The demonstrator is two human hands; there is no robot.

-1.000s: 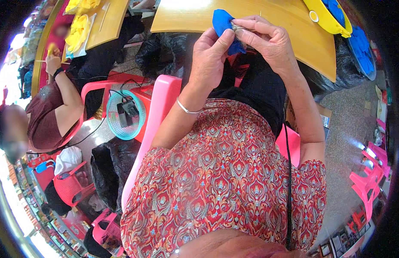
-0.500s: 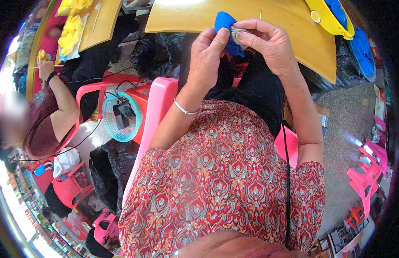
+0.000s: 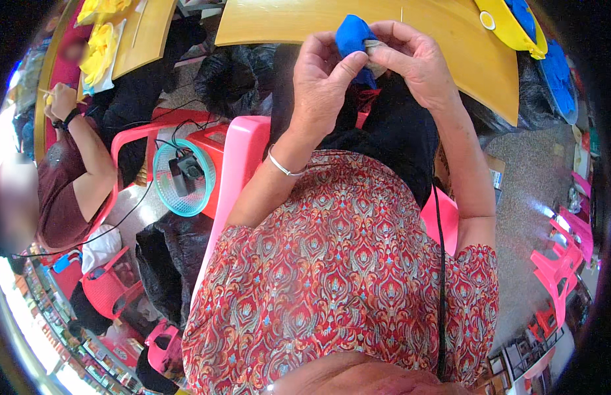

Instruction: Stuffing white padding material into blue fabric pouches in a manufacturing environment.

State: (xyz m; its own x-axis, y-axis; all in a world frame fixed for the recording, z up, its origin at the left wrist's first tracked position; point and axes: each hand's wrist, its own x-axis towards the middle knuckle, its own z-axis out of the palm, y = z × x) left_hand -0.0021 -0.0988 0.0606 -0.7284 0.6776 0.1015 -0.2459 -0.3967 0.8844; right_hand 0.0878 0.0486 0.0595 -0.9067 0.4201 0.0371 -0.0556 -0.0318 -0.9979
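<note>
Above my lap, at the near edge of the yellow table [image 3: 279, 23], both hands are raised around a small blue cloth piece [image 3: 353, 36]. My left hand [image 3: 318, 92] is closed on it, thumb pressed against its lower side. A crumpled greyish-beige bit [image 3: 376, 64] pokes out at the piece's right side, and the thumb and fingers of my right hand [image 3: 421, 66] pinch it there. The fingertips are partly hidden behind the cloth, which bulges into a rounded shape at the top.
A thin stick [image 3: 401, 14] lies on the table. At the right stand a yellow basin [image 3: 532, 47] and a tray of blue pieces [image 3: 559, 82]. On the left are a co-worker's hand [image 3: 63, 102], yellow pieces [image 3: 101, 56], a turquoise basket [image 3: 164, 191] and a pink chair [image 3: 249, 138].
The blue piece has turned and looks rounder, with my left thumb lower on it. My right fingers have shifted slightly on the beige bit. The co-worker's hands have changed position.
</note>
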